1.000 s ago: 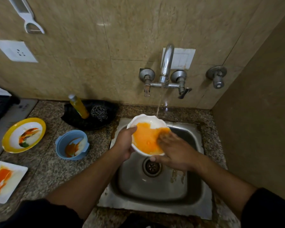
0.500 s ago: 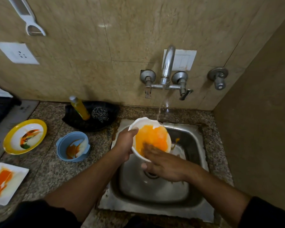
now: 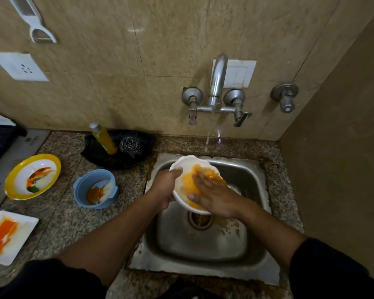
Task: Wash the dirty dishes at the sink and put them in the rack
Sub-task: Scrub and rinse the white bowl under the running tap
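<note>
a white bowl (image 3: 190, 165) smeared orange inside is held tilted above the steel sink (image 3: 205, 240), over the drain (image 3: 200, 220). the left hand (image 3: 165, 188) is clamped on the bowl's left rim, thumb over the edge. the right hand (image 3: 214, 196) lies flat inside the bowl with its fingers spread, palm pressed against the orange smear, gripping nothing. a thin stream of water (image 3: 208, 139) falls from the tap (image 3: 217, 83) on the wall toward the bowl's far rim. orange stains mark the sink floor near the drain.

on the granite counter (image 3: 58, 216) left of the sink sit more dirty dishes: a blue bowl (image 3: 95, 188) nearest the sink, a yellow-rimmed plate (image 3: 32, 175) further left, and a white square plate (image 3: 8, 236) with an orange smear near the left edge. behind the blue bowl, a black tray (image 3: 117, 154) holds a yellow bottle (image 3: 104, 138) and a steel scrubber (image 3: 130, 145).
</note>
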